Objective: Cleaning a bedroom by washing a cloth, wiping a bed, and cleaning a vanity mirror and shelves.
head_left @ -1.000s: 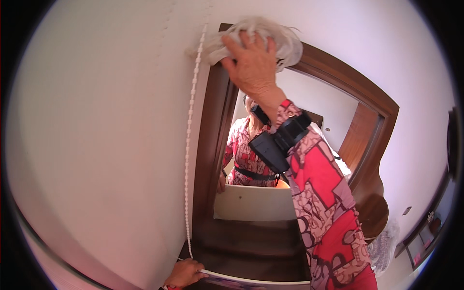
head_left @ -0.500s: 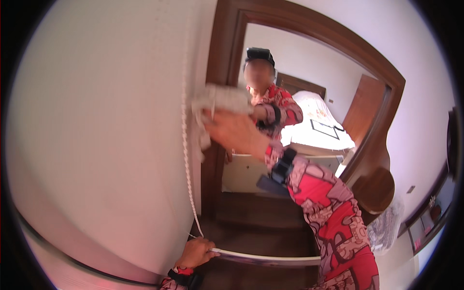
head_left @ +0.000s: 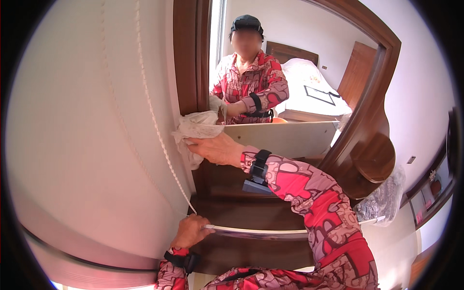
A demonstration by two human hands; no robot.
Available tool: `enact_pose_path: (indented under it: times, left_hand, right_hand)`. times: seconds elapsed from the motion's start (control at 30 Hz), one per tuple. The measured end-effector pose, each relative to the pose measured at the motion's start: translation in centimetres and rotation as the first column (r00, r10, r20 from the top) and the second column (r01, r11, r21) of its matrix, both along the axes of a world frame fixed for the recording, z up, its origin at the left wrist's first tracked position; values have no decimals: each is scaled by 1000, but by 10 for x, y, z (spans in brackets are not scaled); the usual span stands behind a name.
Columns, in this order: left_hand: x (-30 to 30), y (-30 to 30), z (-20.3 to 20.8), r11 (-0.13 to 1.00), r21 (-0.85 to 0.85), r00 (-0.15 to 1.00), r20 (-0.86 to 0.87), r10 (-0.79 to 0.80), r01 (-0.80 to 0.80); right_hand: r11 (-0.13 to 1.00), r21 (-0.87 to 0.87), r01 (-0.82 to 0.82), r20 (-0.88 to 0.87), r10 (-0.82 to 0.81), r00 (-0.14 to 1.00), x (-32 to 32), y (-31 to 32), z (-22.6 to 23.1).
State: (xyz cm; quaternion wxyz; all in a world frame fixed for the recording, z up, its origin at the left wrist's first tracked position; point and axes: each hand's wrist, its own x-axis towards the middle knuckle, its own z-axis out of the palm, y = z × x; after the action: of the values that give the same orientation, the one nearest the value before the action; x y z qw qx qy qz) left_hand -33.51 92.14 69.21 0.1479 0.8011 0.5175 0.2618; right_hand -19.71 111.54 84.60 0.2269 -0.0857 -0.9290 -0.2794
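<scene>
My right hand presses a crumpled white cloth against the lower left corner of the dark wooden mirror frame. Its fingers are wrapped into the cloth, and part of them is hidden. Lower down, my left hand closes its fingers round the left end of a thin, white-edged board. The white twisted blind cord runs down to just behind this hand; whether the fingers also touch it, I cannot tell. The mirror reflects my red patterned sleeves and the cloth.
A pale blind fills the left side. Dark wooden dresser steps lie below the mirror, with a rounded wooden shelf at right. Beside it is a clear plastic-wrapped bundle. A bed shows in the reflection.
My right hand has brought the cloth down the frame to its lower corner. The view has shifted, so more of the mirror's reflection shows. My left hand keeps its grip on the board.
</scene>
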Motion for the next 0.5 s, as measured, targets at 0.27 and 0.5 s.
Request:
enact_pose_path:
  times: [0.27, 0.5]
  left_hand:
    - [10, 5, 1, 1000, -17, 998, -58, -24, 23]
    - [9, 5, 4, 998, -49, 999, -29, 42, -43]
  right_hand:
    - [992, 33, 124, -272, -110, 956, 19, -2, 105]
    - [994, 111, 2, -247, 26, 969, -13, 3, 83]
